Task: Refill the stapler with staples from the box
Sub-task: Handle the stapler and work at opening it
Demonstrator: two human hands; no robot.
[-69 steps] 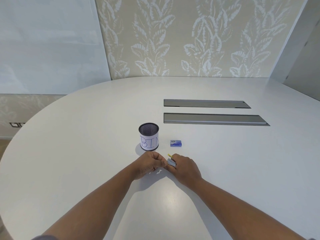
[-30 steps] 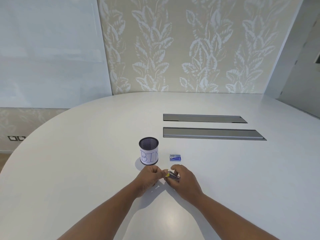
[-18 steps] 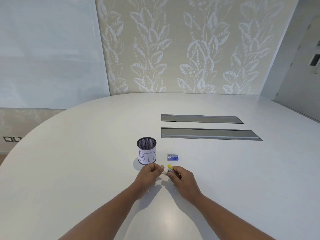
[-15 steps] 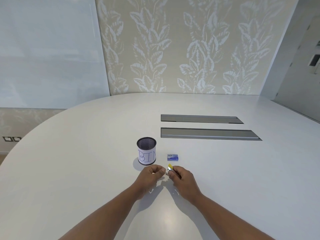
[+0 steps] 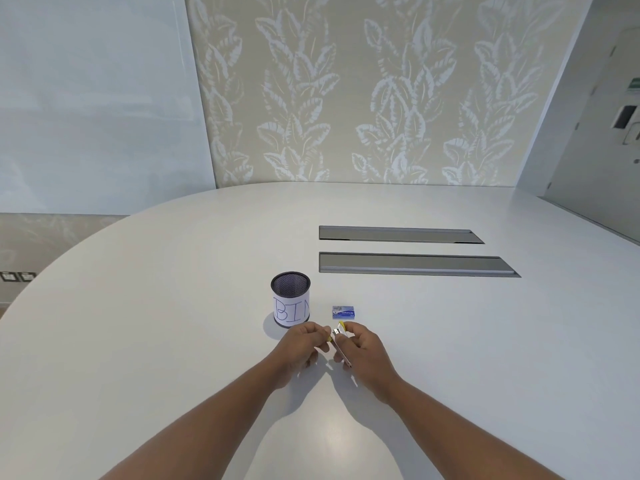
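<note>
A small silver stapler point(image 5: 340, 346) with a yellow tip is held just above the white table point(image 5: 138, 323). My right hand point(image 5: 362, 351) grips its body from the right. My left hand point(image 5: 304, 344) pinches at the stapler's front end, fingers closed; what lies between the fingertips is too small to tell. The blue staple box point(image 5: 343, 312) lies shut on the table just beyond my right hand, apart from it.
A black mesh cup point(image 5: 290, 299) with a paper label reading "BIN" stands just beyond my left hand. Two long grey cable slots point(image 5: 415, 264) are set into the table farther back on the right. The patterned wall rises behind the table.
Both hands have stayed close together on the stapler. The stapler's yellow tip has tilted up a little toward the box. The box and the cup have not moved.
</note>
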